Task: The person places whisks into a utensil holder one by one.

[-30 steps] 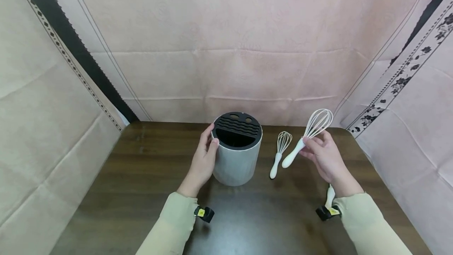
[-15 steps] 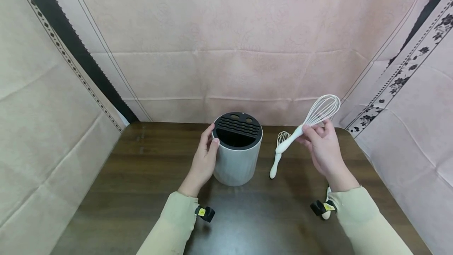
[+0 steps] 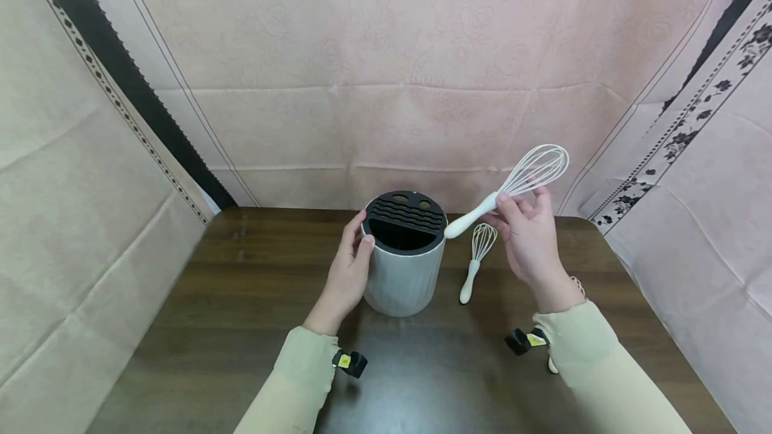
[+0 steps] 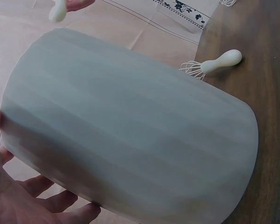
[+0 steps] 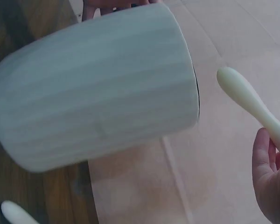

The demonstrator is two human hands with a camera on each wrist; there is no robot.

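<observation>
In the head view my left hand (image 3: 342, 276) holds the left side of a pale grey utensil holder (image 3: 401, 283), thumb and fingers around its upper wall. The holder stands upright and has a black slotted lid (image 3: 405, 220) with a wide dark opening at the front. My right hand (image 3: 532, 243) pinches a large white whisk (image 3: 473, 217) near where its wires join the handle. This whisk is raised and tilted, wires up to the right, its handle end near the lid's right edge. A smaller whisk (image 3: 470, 281) lies on the table between the holder and my right hand.
Another white-handled utensil (image 3: 553, 366) lies mostly hidden under my right forearm, with thin wires (image 3: 577, 284) showing beside the wrist. The dark wooden table (image 3: 241, 353) meets pale cloth walls (image 3: 386, 86) at the back and sides.
My right hand has lifted the large whisk and carried it left toward the holder, uncovering the smaller whisk again. My left hand and the holder have stayed in place.
</observation>
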